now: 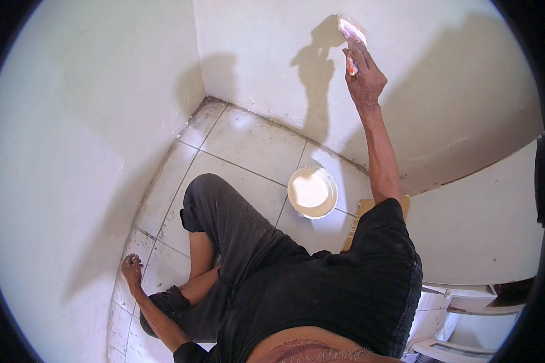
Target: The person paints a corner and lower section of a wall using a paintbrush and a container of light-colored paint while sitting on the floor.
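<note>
My right hand (366,81) is raised against the far wall, its fingers wrapped round the handle of a paintbrush (353,36). The brush's bristle end meets the wall surface and looks coated with pale paint. Low on the left, my left hand (131,270) hangs near the base of the left wall with its fingers curled in. Whether anything small is in those fingers cannot be made out. A round white bucket (333,197) stands on the tiles below my right arm, with cream-coloured paint (309,190) inside.
Pale walls meet in a corner ahead, and dirt lines the edge of the tiled floor (248,136). My bent legs (236,224) lie left of the bucket. A brown cardboard-like piece (364,207) is partly hidden by my right sleeve. White frames (454,351) are at lower right.
</note>
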Demonstrator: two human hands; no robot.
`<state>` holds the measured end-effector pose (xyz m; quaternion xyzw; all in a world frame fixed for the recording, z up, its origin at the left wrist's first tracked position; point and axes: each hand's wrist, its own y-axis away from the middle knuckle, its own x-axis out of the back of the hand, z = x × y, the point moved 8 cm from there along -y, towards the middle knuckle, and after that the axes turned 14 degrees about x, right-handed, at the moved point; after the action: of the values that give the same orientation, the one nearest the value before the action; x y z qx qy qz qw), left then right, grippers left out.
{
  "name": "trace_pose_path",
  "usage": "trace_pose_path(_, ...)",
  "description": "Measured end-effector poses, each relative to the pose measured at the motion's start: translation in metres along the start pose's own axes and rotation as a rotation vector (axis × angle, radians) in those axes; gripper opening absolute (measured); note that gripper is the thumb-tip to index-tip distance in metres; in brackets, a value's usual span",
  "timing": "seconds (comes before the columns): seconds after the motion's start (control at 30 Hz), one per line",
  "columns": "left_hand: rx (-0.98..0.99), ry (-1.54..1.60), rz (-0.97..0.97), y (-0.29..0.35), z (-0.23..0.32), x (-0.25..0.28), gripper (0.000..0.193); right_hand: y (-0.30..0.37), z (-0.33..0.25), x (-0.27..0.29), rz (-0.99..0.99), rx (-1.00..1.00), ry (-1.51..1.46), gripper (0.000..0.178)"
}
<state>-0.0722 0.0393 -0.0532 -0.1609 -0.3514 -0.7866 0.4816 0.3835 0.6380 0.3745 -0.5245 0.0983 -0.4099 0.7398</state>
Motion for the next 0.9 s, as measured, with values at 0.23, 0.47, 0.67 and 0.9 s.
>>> trace_pose_path(0.23,0.032,-0.019,0.003,0.002,-0.003,-0.002,0.027,0.170,-0.079,-0.078,-0.442,-0.043,-0.153,0.046)
trace_pose_path(0.47,-0.020,0.131,-0.019,-0.015,-0.025,-0.002,0.026,0.250,-0.100,-0.142,-0.779,-0.273,-0.429,0.026)
trace_pose_path(0.67,-0.006,0.045,0.027,-0.005,-0.012,0.007,0.028,0.068,-0.024,-0.097,-0.457,-0.175,-0.283,0.015)
trace_pose_path(0.9,-0.030,0.008,0.047,0.006,0.011,0.003,0.029,-0.058,0.009,0.012,0.116,0.056,0.013,0.038)
